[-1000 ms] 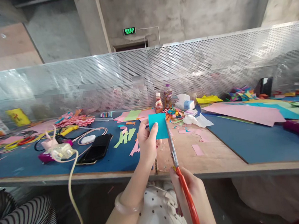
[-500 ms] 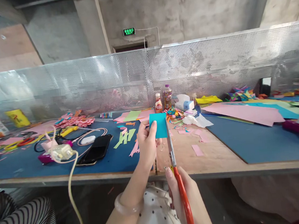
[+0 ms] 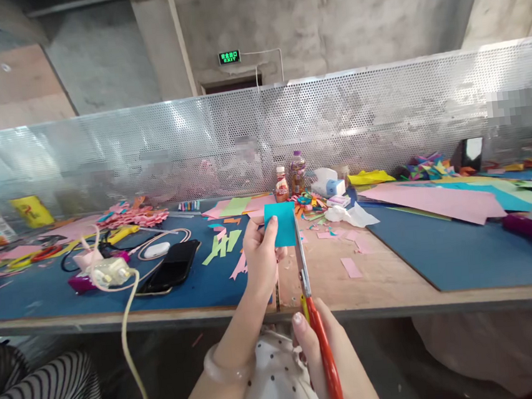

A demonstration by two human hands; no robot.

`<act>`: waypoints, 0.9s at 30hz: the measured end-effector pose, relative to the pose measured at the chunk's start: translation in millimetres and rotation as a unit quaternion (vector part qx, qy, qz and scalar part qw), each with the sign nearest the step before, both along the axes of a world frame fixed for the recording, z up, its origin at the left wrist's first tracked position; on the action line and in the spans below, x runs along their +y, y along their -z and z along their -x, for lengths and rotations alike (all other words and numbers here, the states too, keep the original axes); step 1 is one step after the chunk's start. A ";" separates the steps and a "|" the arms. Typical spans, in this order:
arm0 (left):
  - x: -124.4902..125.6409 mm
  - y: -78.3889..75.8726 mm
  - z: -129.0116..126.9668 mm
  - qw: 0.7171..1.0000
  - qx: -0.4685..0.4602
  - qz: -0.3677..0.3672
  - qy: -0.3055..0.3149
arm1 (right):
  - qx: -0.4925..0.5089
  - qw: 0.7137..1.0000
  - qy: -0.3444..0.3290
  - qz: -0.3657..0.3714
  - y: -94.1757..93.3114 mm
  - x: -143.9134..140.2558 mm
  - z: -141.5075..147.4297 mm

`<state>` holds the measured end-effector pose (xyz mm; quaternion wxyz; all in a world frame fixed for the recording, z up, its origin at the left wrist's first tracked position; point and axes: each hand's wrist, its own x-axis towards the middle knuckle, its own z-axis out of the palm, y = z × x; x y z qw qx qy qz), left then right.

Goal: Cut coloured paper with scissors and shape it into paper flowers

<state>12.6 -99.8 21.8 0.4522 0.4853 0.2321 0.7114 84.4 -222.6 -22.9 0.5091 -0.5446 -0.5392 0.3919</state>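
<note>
Between the thumb and fingers of my left hand (image 3: pixel 260 250) is a small blue sheet of paper (image 3: pixel 280 224), held up above the table's front part. My right hand (image 3: pixel 325 350) is wrapped round the red handles of a pair of scissors (image 3: pixel 324 338). Their blades point away from me and lie along the right edge of the blue paper. I cannot tell whether the blades are cutting into it. Beyond the paper lie green strips (image 3: pixel 222 246) on the left and a small pink piece (image 3: pixel 351 268) on the right.
A black phone (image 3: pixel 171 268), cables and a power adapter (image 3: pixel 113 270) lie to the left. Two bottles (image 3: pixel 281 184) and a tissue pack (image 3: pixel 333 185) stand at the back. Large pink sheets (image 3: pixel 440 198) cover the right mat. A perforated metal screen (image 3: pixel 149 154) closes off the far side.
The scissors' handles and my right thumb have shifted slightly. The blue paper has moved a little to the left with my left hand. Both hands keep their holds.
</note>
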 end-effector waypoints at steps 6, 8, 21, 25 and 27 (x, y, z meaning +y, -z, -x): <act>-3.1 -2.0 -1.0 1.000 -0.004 -0.005 0.009 | 0.004 1.000 -0.002 -0.022 -2.6 -3.0 -0.6; -5.4 -2.8 -1.2 1.000 -0.004 0.000 0.011 | 0.013 0.999 0.002 -0.031 -0.9 -2.5 -0.2; -23.9 -8.8 -4.9 0.999 0.008 0.035 0.018 | 0.057 0.997 0.024 -0.050 6.7 -1.2 4.1; -24.3 -7.2 -8.6 0.997 0.022 0.065 0.041 | 0.078 0.996 0.033 -0.012 10.6 3.8 6.5; -24.8 -6.0 -11.1 0.996 0.029 0.062 0.055 | 0.091 0.995 0.045 0.003 13.2 7.3 6.9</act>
